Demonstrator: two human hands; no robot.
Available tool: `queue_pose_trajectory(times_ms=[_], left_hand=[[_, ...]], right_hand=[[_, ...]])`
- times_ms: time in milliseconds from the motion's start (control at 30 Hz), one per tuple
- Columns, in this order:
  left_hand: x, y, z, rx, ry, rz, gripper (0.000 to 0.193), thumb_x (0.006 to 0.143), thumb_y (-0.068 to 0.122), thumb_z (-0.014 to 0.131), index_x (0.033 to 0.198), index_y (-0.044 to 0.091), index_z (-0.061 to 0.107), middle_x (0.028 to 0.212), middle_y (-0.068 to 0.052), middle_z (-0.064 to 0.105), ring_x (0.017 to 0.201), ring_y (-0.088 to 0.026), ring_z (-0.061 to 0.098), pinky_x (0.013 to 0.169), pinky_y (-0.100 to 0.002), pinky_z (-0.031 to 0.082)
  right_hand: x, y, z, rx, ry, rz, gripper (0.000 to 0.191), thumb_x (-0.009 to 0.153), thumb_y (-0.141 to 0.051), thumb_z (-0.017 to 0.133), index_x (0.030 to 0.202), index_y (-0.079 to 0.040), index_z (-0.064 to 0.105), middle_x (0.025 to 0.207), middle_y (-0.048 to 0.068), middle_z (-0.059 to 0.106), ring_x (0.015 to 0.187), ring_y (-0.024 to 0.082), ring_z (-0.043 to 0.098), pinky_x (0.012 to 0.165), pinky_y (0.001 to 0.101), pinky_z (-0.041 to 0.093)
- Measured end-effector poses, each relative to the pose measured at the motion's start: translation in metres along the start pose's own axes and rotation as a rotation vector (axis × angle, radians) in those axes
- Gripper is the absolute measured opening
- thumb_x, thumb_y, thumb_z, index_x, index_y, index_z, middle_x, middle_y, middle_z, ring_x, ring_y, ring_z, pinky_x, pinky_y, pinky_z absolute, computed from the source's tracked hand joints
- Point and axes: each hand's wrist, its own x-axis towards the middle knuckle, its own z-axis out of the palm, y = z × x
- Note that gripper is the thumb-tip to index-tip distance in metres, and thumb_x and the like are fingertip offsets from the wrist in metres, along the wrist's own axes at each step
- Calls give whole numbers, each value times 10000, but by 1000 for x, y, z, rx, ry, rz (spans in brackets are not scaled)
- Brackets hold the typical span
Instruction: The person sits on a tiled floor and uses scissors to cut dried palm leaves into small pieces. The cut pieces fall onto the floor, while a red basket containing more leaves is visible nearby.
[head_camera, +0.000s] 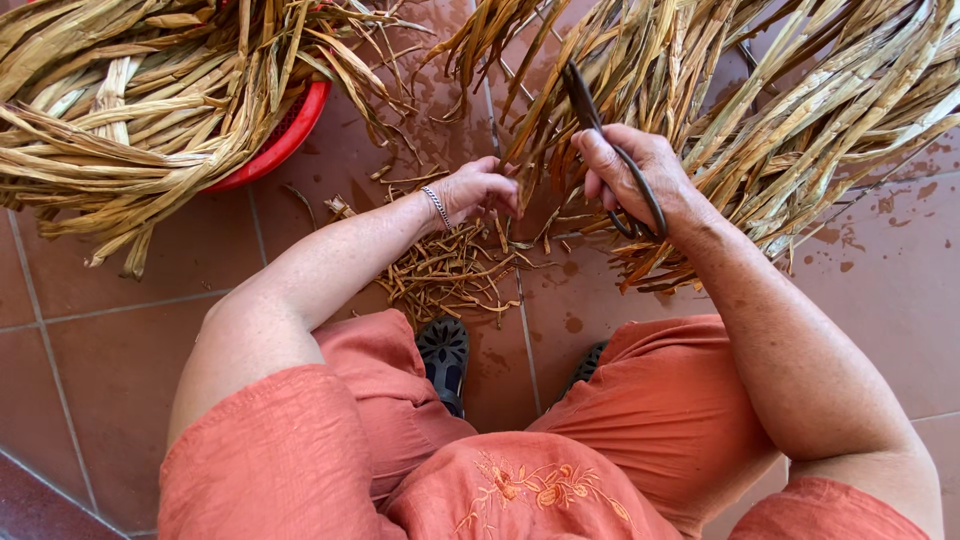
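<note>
Tiled floor (120, 380) mostly bare; right hand (640, 180) clamps scissors (610, 150), left hand (480, 188) pinches leaves (720, 100).

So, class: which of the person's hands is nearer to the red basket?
Left. The left hand is just right of the red basket in the picture; the right hand, gripping dark scissors, is farther right.

Tiled floor (120, 350) bears dried leaves (800, 110), cut scraps (450, 275), seemingly trimmings.
</note>
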Motion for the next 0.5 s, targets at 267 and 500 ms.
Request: queue_pose_trajectory(times_ms=[267, 500], left_hand=[[-44, -24, -4, -64, -10, -1, 805, 783, 9, 736, 1485, 90, 348, 963, -80, 695, 822, -199, 753, 720, -317, 625], [-45, -37, -17, -168, 1, 119, 702, 838, -23, 761, 1455, 42, 433, 962, -91, 688, 804, -180, 730, 655, -269, 575]], right_hand=[[-4, 6, 19, -277, -231, 133, 661, 943, -657, 463, 1165, -80, 698, 765, 62, 663, 713, 177, 627, 629, 373, 510], [-12, 8, 37, -522, -489, 248, 810, 906, -758, 332, 1141, -95, 733, 761, 155, 640, 728, 268, 633, 652, 431, 498]])
